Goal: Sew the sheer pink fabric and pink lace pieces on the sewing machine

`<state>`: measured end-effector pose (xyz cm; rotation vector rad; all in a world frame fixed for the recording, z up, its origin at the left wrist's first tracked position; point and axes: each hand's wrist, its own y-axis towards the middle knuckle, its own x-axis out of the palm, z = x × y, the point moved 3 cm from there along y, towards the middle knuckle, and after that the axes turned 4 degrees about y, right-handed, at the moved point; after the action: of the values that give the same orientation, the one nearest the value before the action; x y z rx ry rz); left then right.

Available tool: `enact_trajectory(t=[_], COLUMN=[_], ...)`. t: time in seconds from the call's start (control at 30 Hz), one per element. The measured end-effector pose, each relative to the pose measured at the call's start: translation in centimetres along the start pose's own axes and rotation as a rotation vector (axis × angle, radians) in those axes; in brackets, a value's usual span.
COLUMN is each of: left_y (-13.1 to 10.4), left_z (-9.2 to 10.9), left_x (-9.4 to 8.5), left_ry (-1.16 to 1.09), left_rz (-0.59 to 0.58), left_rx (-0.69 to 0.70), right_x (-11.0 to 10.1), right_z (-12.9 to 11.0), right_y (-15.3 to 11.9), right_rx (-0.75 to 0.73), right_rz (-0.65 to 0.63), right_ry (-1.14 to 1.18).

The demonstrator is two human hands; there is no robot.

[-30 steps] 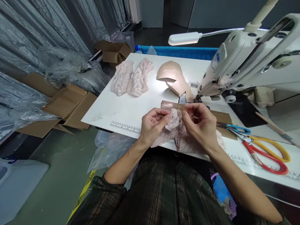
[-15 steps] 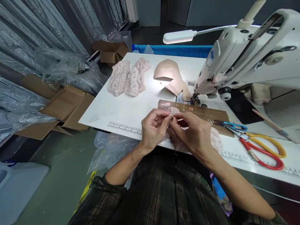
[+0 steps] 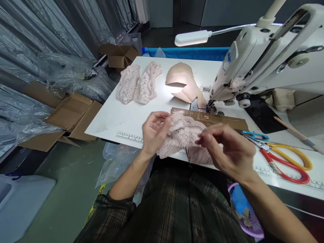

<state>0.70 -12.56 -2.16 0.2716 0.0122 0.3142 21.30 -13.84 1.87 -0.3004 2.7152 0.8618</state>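
Pale pink lace trim [image 3: 188, 135] lies bunched at the table's front edge, partly on a brown cardboard strip [image 3: 227, 122]. My left hand [image 3: 155, 133] is closed on the lace's left end, thumb and fingers pinching it. My right hand [image 3: 229, 150] is at the lace's right side, its thumb and forefinger pressed together. Motion blurs those fingertips, and what they hold, if anything, cannot be made out. Behind the strip, a beige moulded fabric piece [image 3: 180, 72] rests beside the sewing machine [image 3: 238, 71], one end near the needle.
Two folded lace bundles [image 3: 128, 84] lie at the table's back left. To my right are red-and-yellow-handled scissors [image 3: 286, 162], blue-handled snips [image 3: 255, 135] and a wooden-handled brush [image 3: 295, 131]. A lamp [image 3: 192, 38] hangs above. Cardboard boxes [image 3: 72, 111] stand on the floor at left.
My hands, together over the lace before, have moved apart: left hand leftward, right hand rightward. The lace between them is now spread wider and more visible.
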Motion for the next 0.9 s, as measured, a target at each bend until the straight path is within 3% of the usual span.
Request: enact_trajectory(t=[0.07,0.17,0.27,0.4,0.57,0.67,0.77,0.9], left_y=[1.3,3.1,4.3,4.7,4.0,3.5,3.1,2.8], left_z=[-0.3,-1.1,-1.6,-0.9,0.1,0.3,1.0,3.0], left_x=[-2.0,-4.5,-5.5,-4.3,-2.2,-2.0,-2.7,-5.3], left_ry=[0.022,0.137,0.346,0.690,1.001,1.011,0.939,0.639], left_rz=[0.014,-0.017,-0.103,-0.313,-0.602,-0.688,-0.690,-0.680], left_rx=[-0.037,-0.113,-0.124,-0.045,0.126,0.176,0.213,0.013], right_x=[-1.7,-4.7,-6.1,-5.5,-3.9,-3.6,-3.6,-3.0], right_z=[0.1,2.1,4.9,7.0,7.6,7.4,6.5,4.8], right_y=[-0.7,-1.8,-2.8,-3.1,-2.5,-2.1,-1.6,-0.2], right_rx=[-0.009,0.063,0.149,0.151,0.118,0.161,0.170,0.297], right_rz=[-0.175,-0.139,-0.140,-0.197,-0.275,-0.311,-0.285,-0.333], right_ry=[-0.083,-0.358,-0.537,-0.656,-0.699,-0.620,-0.458,-0.214])
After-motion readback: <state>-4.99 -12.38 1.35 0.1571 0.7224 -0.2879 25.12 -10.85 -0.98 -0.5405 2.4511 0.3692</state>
